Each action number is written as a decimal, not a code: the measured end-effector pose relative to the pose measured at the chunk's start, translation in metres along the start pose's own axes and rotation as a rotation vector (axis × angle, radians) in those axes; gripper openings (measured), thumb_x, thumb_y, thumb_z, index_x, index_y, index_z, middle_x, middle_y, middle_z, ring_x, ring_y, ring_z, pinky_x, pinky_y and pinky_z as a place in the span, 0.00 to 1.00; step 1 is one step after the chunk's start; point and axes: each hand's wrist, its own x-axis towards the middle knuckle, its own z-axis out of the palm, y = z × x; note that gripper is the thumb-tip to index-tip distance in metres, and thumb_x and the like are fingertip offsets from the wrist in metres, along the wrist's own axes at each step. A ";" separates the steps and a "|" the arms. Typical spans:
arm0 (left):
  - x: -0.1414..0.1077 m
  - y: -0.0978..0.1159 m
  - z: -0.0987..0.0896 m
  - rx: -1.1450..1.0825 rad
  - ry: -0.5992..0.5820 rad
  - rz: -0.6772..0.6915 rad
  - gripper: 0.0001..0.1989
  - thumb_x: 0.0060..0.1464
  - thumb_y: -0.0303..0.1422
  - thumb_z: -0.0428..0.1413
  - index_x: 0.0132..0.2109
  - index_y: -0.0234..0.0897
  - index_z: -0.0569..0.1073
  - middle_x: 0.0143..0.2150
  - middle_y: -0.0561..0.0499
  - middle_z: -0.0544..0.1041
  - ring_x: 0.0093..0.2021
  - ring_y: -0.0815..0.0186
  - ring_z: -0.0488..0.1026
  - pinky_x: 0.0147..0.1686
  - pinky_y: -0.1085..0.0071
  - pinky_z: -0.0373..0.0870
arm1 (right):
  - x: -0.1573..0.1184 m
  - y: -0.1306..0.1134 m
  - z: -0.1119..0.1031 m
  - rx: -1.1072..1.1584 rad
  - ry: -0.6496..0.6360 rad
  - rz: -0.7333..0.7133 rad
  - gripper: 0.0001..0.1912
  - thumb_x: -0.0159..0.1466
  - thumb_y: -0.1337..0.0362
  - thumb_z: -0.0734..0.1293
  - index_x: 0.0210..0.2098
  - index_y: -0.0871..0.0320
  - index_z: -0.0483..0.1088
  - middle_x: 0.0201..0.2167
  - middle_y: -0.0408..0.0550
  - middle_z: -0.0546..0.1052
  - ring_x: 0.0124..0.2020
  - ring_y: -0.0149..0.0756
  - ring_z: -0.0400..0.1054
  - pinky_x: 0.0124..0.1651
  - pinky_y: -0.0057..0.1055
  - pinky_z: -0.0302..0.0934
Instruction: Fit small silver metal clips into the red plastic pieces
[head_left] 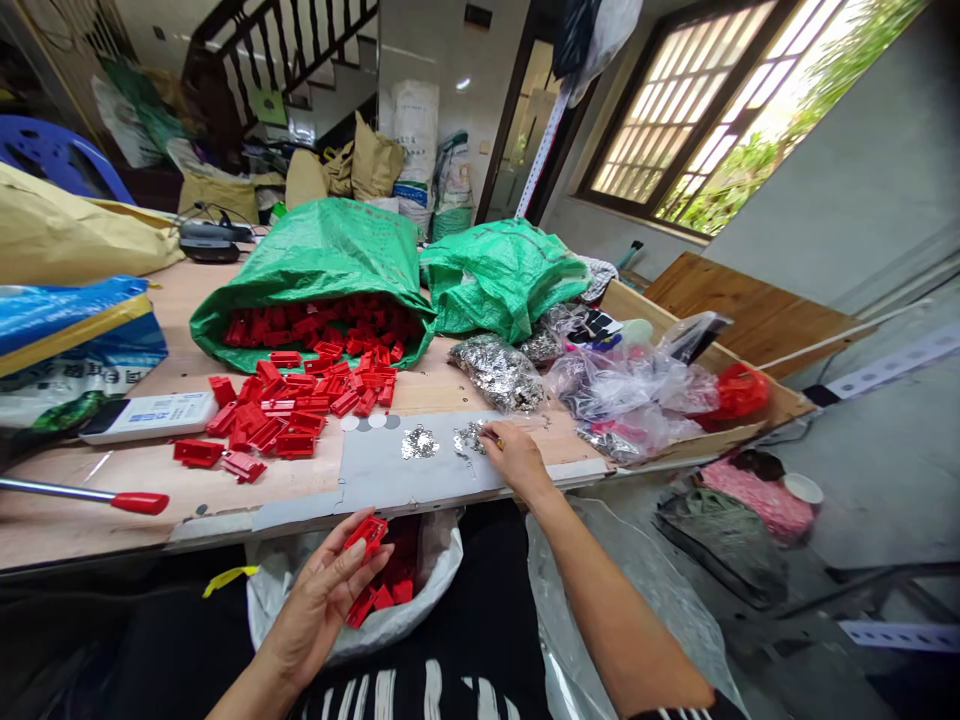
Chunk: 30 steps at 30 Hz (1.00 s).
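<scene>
My left hand [330,580] holds a red plastic casing [367,535] between thumb and fingers, above a white sack [439,590] with more red casings in its mouth. On the grey mat [382,480], my right hand [517,458] reaches down to a small pile of shiny metal pieces [469,438]. Its fingers are pinched together, and a small dark and yellowish tip shows at them, too small to name. Another pile of shiny pieces [420,442] lies to the left. Beyond it, loose red casings [300,405] are heaped before a green woven sack [322,250] full of them.
A clear bag of metal pieces [499,375] lies behind my right hand, near a second green sack [502,275]. Crumpled plastic bags [622,375] fill the wooden tray at right. A red-handled lever [139,502] and a white box [154,415] are at left.
</scene>
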 end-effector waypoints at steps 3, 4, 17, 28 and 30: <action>-0.001 0.000 0.002 -0.003 0.002 -0.004 0.24 0.47 0.32 0.63 0.53 0.38 0.72 0.56 0.44 0.71 0.51 0.53 0.73 0.58 0.61 0.64 | 0.014 -0.011 -0.002 -0.081 -0.036 0.018 0.09 0.64 0.64 0.60 0.39 0.56 0.71 0.40 0.49 0.74 0.41 0.35 0.67 0.43 0.28 0.57; -0.002 0.000 0.003 -0.005 0.007 -0.001 0.24 0.47 0.32 0.63 0.53 0.38 0.72 0.56 0.44 0.72 0.51 0.53 0.73 0.58 0.61 0.64 | 0.019 -0.014 -0.002 -0.106 -0.054 0.025 0.09 0.63 0.63 0.60 0.39 0.56 0.72 0.41 0.49 0.74 0.41 0.36 0.67 0.43 0.28 0.57; 0.000 -0.004 0.001 0.003 0.062 -0.037 0.36 0.42 0.34 0.65 0.60 0.39 0.65 0.54 0.42 0.75 0.51 0.52 0.74 0.51 0.68 0.71 | 0.051 -0.030 -0.005 -0.264 -0.274 0.176 0.10 0.59 0.63 0.64 0.37 0.56 0.75 0.41 0.54 0.78 0.43 0.42 0.71 0.40 0.31 0.61; 0.016 -0.014 -0.022 0.004 0.025 -0.080 0.41 0.43 0.34 0.65 0.64 0.44 0.58 0.53 0.44 0.76 0.51 0.51 0.73 0.48 0.67 0.73 | 0.042 -0.034 0.000 -0.234 -0.241 0.194 0.14 0.60 0.64 0.61 0.42 0.61 0.74 0.44 0.58 0.76 0.46 0.45 0.70 0.44 0.35 0.62; 0.018 -0.015 -0.026 -0.004 -0.001 -0.097 0.41 0.44 0.33 0.64 0.64 0.45 0.57 0.52 0.43 0.76 0.51 0.52 0.73 0.46 0.71 0.74 | 0.040 -0.034 0.000 -0.220 -0.217 0.196 0.13 0.60 0.65 0.61 0.41 0.61 0.74 0.43 0.58 0.76 0.45 0.44 0.70 0.43 0.34 0.62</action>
